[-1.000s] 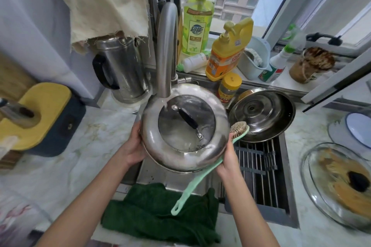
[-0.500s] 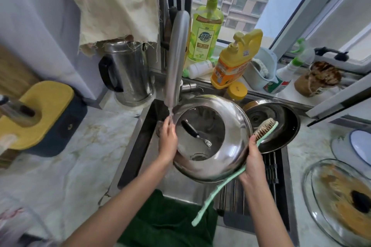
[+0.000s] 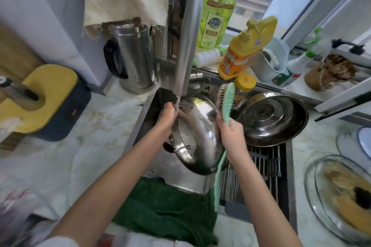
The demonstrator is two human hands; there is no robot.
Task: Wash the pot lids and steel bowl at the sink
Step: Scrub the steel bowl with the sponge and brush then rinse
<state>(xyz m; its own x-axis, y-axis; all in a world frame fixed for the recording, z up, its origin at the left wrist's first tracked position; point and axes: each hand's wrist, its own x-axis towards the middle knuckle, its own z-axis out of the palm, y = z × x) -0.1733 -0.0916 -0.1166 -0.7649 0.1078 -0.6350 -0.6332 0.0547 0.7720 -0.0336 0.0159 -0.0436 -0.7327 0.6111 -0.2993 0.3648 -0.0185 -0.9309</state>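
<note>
So the pot lid (image 3: pixel 198 126) is tipped up on its edge over the sink (image 3: pixel 148 110), right under the faucet (image 3: pixel 187 46). Left hand (image 3: pixel 167 115) has its fingers curled over the lid's far-left rim. Right hand (image 3: pixel 230 133) is wrapped tight round the green brush (image 3: pixel 227 100), bristles pointing away, and sits against the lid's right edge. The other steel lid (image 3: pixel 271 118) rests to the right, over the rack (image 3: pixel 263 162).
</note>
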